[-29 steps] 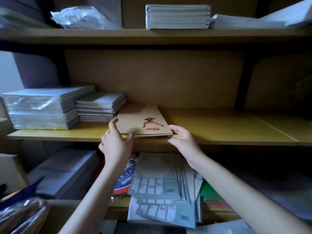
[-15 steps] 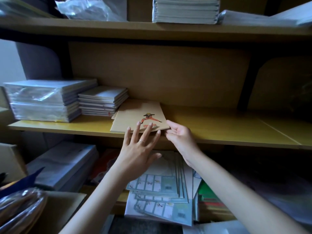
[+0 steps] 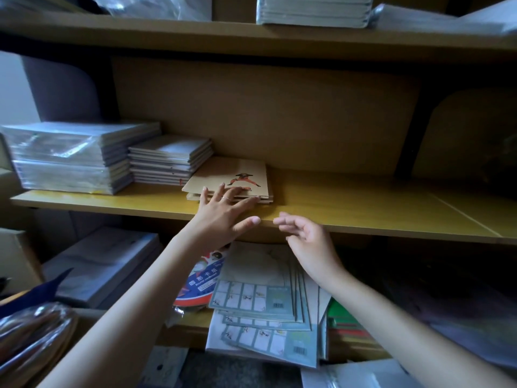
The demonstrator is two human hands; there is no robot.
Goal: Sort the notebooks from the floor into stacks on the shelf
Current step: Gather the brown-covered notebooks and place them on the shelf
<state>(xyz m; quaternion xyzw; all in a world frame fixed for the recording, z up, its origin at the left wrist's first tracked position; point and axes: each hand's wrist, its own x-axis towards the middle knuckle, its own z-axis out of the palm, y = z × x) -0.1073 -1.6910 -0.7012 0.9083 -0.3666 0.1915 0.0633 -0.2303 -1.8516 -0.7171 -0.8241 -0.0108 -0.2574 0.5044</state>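
Observation:
A small stack of tan notebooks (image 3: 223, 177) with an orange cartoon figure on the cover lies on the middle shelf (image 3: 349, 208). My left hand (image 3: 226, 217) has its fingers spread flat against the stack's front edge. My right hand (image 3: 305, 239) hovers below the shelf's front edge, fingers relaxed, holding nothing. A fanned pile of green-backed notebooks (image 3: 263, 306) lies on the lower level under my arms.
A plastic-wrapped stack (image 3: 72, 155) and a shorter grey stack (image 3: 167, 161) stand left of the tan notebooks. The right part of the middle shelf is bare wood. The top shelf (image 3: 251, 43) carries a white stack (image 3: 313, 9). A round card pack (image 3: 201, 281) lies below.
The tan stack has slid deeper onto the shelf under my left hand's push. My right hand let go of its corner and drew back below the shelf edge.

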